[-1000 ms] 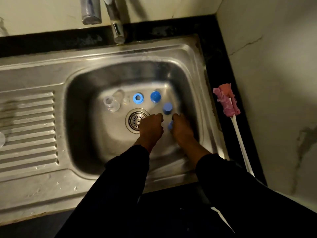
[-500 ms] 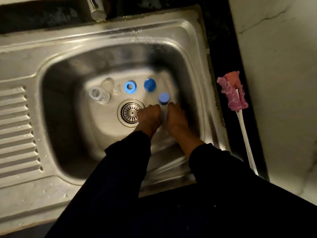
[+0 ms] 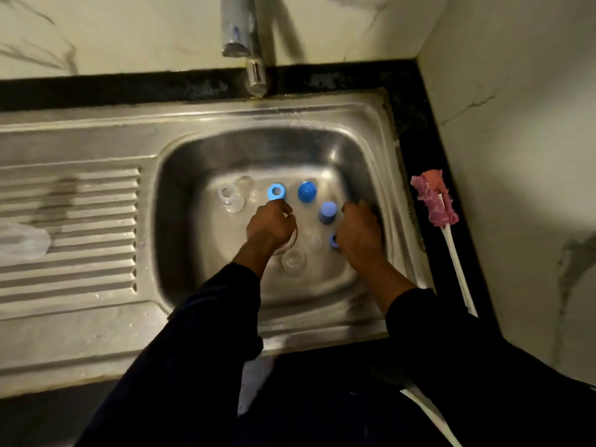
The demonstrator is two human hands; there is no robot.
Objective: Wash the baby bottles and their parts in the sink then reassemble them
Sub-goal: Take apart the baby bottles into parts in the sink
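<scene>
Down in the steel sink (image 3: pixel 371 150), my left hand (image 3: pixel 271 229) curls around a clear bottle (image 3: pixel 288 245), of which only the rim shows under the fingers. My right hand (image 3: pixel 359 235) holds a blue collar ring (image 3: pixel 333 241) at its thumb side, partly hidden. Another clear bottle part (image 3: pixel 293 260) lies between my wrists. Further back stand a light-blue ring (image 3: pixel 276 191), a blue cap (image 3: pixel 307 191) and a paler blue cap (image 3: pixel 327 212). Two clear nipples (image 3: pixel 230 199) sit at the back left of the basin.
The faucet spout (image 3: pixel 255 77) hangs over the sink's back edge, with no water seen running. A pink-headed bottle brush (image 3: pixel 433 200) with a white handle lies on the black counter to the right. The ribbed drainboard (image 3: pixel 71 253) on the left carries a clear plastic item (image 3: pixel 19 240).
My hands were together over one blue-topped piece; they have moved apart, the left with the clear bottle and the right with the blue ring. The camera view tilted up.
</scene>
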